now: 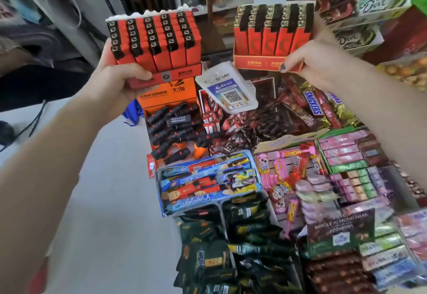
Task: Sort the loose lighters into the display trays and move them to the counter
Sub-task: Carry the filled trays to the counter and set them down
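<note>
Red cardboard fills both our hands. Our left hand grips the left display tray by its near corner, thumb curled over the front edge; our right hand pinches the right display tray at its front right corner. Both trays, packed with upright lighters, hang above the orange box of loose black lighters. Pale counter lies bare to the left; sweets crowd its right.

Two lighter trays, left tray and right tray, sit above an open box of loose lighters.
</note>
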